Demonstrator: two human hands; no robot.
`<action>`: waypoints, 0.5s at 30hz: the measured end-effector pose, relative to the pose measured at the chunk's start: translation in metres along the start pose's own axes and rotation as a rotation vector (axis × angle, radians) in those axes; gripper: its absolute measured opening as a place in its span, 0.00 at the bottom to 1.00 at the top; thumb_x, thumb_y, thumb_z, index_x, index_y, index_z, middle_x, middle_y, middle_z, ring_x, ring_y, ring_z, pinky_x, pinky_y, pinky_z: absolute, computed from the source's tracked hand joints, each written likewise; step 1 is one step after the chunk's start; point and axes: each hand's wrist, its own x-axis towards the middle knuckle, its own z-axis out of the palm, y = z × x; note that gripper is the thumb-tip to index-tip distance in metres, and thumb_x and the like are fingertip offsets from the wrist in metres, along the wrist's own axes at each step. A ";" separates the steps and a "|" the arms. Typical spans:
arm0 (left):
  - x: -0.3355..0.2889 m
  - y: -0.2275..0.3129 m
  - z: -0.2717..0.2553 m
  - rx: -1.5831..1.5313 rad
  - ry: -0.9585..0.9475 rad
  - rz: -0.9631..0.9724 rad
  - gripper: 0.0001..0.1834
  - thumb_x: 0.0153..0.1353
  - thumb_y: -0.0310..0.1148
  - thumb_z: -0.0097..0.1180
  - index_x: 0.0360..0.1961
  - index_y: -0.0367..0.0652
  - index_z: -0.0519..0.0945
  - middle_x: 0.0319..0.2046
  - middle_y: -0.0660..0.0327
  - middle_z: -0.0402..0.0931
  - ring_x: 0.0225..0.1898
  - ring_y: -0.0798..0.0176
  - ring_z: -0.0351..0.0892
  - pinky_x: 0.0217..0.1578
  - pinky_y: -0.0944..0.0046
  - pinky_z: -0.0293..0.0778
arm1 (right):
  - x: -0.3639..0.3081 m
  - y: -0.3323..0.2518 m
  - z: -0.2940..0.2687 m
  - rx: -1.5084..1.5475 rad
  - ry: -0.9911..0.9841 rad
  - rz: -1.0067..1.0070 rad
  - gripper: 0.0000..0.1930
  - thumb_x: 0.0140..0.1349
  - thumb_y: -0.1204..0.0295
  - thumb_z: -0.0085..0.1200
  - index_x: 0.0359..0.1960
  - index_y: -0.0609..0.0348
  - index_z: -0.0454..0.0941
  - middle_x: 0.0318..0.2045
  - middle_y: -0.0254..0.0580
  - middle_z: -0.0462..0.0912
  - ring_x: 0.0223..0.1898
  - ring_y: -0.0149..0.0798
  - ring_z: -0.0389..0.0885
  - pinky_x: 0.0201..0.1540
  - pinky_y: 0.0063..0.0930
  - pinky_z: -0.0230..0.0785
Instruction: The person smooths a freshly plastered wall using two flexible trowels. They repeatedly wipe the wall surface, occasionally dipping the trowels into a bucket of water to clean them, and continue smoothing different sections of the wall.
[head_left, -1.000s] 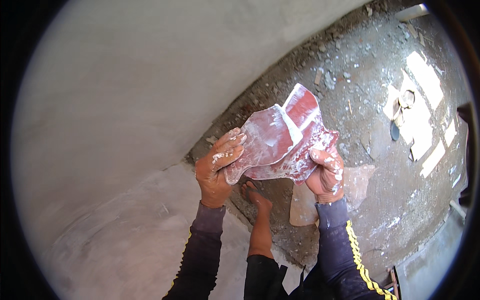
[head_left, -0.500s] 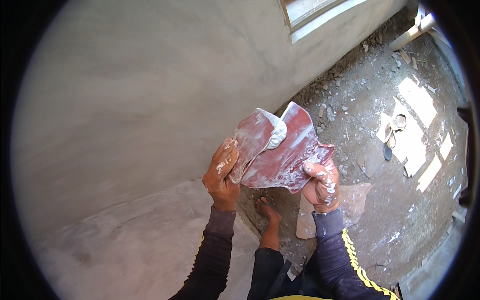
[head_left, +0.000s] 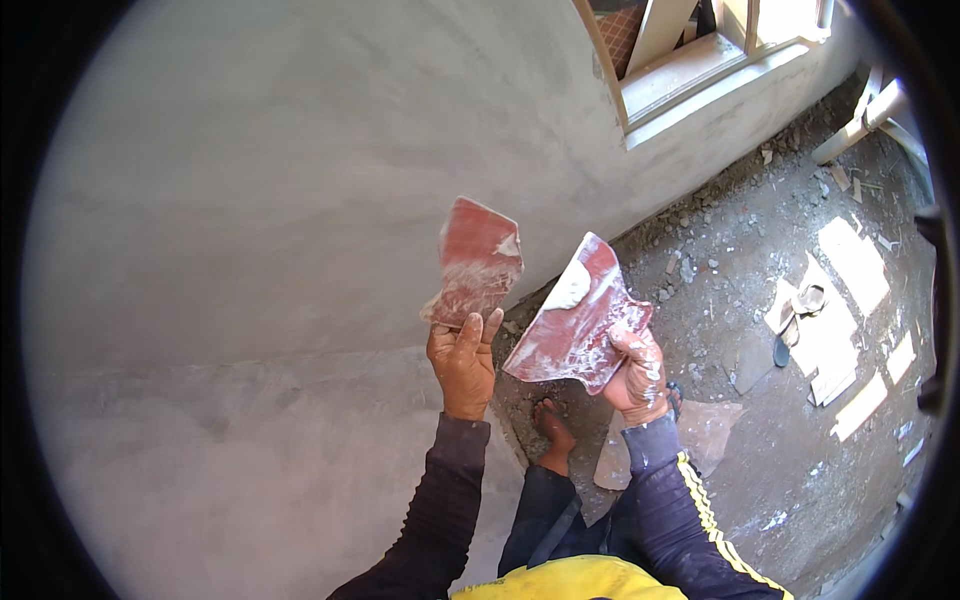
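Note:
In my left hand [head_left: 465, 365] is a smaller red plastering scraper [head_left: 478, 255], a flat sheet smeared with white, gripped at its lower edge and held up before the grey wall. My right hand [head_left: 637, 375] is closed on the handle end of a larger red plastering scraper [head_left: 570, 335], also streaked white. A lump of white putty [head_left: 570, 286] clings near its upper left edge. The two scrapers are apart, with a narrow gap between them. White smears cover my right thumb and fingers.
The grey plastered wall [head_left: 270, 220] fills the left and upper side, with a window opening [head_left: 690, 85] at upper right. Rubble lies along the wall's foot. On the dirt floor are a pale flat board [head_left: 715, 425], sandals [head_left: 790, 320] and sunlit patches. A pipe [head_left: 860, 125] slants at far right.
The left scraper has come away from the right one and turned face toward me, upright. The putty lump now sits on the right scraper. The view has shifted, showing more window.

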 end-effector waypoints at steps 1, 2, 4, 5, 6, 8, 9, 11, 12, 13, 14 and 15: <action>-0.008 0.007 0.008 -0.045 0.007 -0.010 0.19 0.70 0.17 0.51 0.61 0.37 0.73 0.56 0.54 0.79 0.55 0.58 0.82 0.60 0.54 0.82 | -0.003 -0.001 0.002 0.024 0.004 0.007 0.24 0.63 0.82 0.53 0.63 0.65 0.72 0.56 0.47 0.83 0.56 0.45 0.83 0.64 0.46 0.74; -0.017 0.012 0.016 -0.067 0.007 -0.008 0.18 0.71 0.18 0.51 0.61 0.37 0.74 0.56 0.54 0.79 0.55 0.59 0.82 0.60 0.55 0.82 | -0.007 -0.002 0.005 0.045 -0.008 0.008 0.23 0.64 0.82 0.53 0.62 0.65 0.73 0.54 0.46 0.84 0.55 0.44 0.84 0.63 0.46 0.75; -0.038 0.024 0.028 -0.109 -0.011 0.005 0.17 0.71 0.19 0.52 0.59 0.38 0.75 0.56 0.55 0.80 0.55 0.59 0.83 0.59 0.56 0.82 | -0.015 -0.003 0.009 0.043 -0.008 0.020 0.22 0.64 0.83 0.52 0.61 0.65 0.74 0.53 0.45 0.84 0.54 0.44 0.84 0.63 0.45 0.76; -0.047 0.029 0.033 -0.118 -0.030 0.007 0.17 0.71 0.19 0.52 0.59 0.39 0.75 0.56 0.54 0.80 0.55 0.59 0.83 0.59 0.57 0.82 | -0.018 -0.004 0.013 0.035 0.005 0.007 0.21 0.64 0.83 0.52 0.60 0.65 0.74 0.53 0.45 0.84 0.54 0.44 0.84 0.62 0.45 0.76; -0.052 0.031 0.035 -0.131 -0.052 0.009 0.17 0.71 0.19 0.52 0.60 0.39 0.75 0.56 0.54 0.80 0.55 0.60 0.83 0.59 0.57 0.82 | -0.022 -0.003 0.017 0.050 -0.038 0.010 0.20 0.64 0.83 0.51 0.59 0.64 0.74 0.52 0.44 0.84 0.53 0.44 0.85 0.61 0.45 0.76; -0.066 0.036 0.039 -0.179 -0.075 0.018 0.16 0.71 0.19 0.53 0.58 0.38 0.76 0.57 0.55 0.80 0.56 0.60 0.82 0.59 0.59 0.81 | -0.030 -0.003 0.029 0.062 -0.033 -0.014 0.20 0.64 0.83 0.51 0.59 0.65 0.75 0.51 0.45 0.84 0.53 0.43 0.85 0.61 0.45 0.77; -0.072 0.041 0.040 -0.168 -0.101 0.025 0.16 0.71 0.19 0.53 0.58 0.38 0.77 0.57 0.55 0.80 0.56 0.60 0.82 0.60 0.59 0.81 | -0.035 -0.003 0.039 0.069 -0.035 -0.028 0.20 0.64 0.83 0.51 0.59 0.65 0.75 0.51 0.45 0.85 0.53 0.43 0.85 0.61 0.45 0.77; -0.087 0.049 0.041 -0.131 -0.135 0.036 0.15 0.70 0.18 0.53 0.56 0.37 0.78 0.57 0.56 0.80 0.56 0.60 0.83 0.60 0.58 0.80 | -0.048 -0.005 0.060 0.053 -0.068 -0.079 0.20 0.64 0.83 0.51 0.59 0.65 0.75 0.51 0.45 0.85 0.52 0.44 0.85 0.61 0.45 0.77; -0.096 0.057 0.041 -0.111 -0.136 0.048 0.15 0.70 0.18 0.53 0.56 0.37 0.79 0.56 0.56 0.81 0.55 0.60 0.83 0.61 0.58 0.80 | -0.057 -0.006 0.074 0.046 -0.091 -0.092 0.20 0.64 0.83 0.51 0.59 0.65 0.75 0.51 0.45 0.85 0.51 0.44 0.86 0.61 0.45 0.78; -0.104 0.062 0.040 -0.090 -0.133 0.056 0.15 0.70 0.18 0.53 0.56 0.37 0.79 0.56 0.55 0.81 0.55 0.59 0.83 0.61 0.57 0.80 | -0.064 -0.007 0.088 0.021 -0.041 -0.096 0.20 0.64 0.83 0.51 0.59 0.65 0.75 0.51 0.45 0.85 0.51 0.44 0.86 0.60 0.45 0.78; -0.113 0.071 0.041 -0.102 -0.144 0.064 0.15 0.70 0.17 0.53 0.56 0.36 0.80 0.56 0.55 0.81 0.55 0.59 0.83 0.61 0.56 0.80 | -0.076 -0.011 0.103 0.012 -0.115 -0.108 0.19 0.65 0.82 0.52 0.58 0.65 0.76 0.51 0.45 0.85 0.50 0.44 0.86 0.59 0.44 0.79; -0.119 0.082 0.042 -0.064 -0.177 0.123 0.14 0.70 0.18 0.54 0.55 0.35 0.80 0.55 0.55 0.81 0.55 0.59 0.83 0.60 0.56 0.80 | -0.083 -0.013 0.119 0.009 -0.181 -0.126 0.18 0.66 0.81 0.52 0.58 0.65 0.76 0.50 0.46 0.85 0.50 0.44 0.86 0.58 0.44 0.80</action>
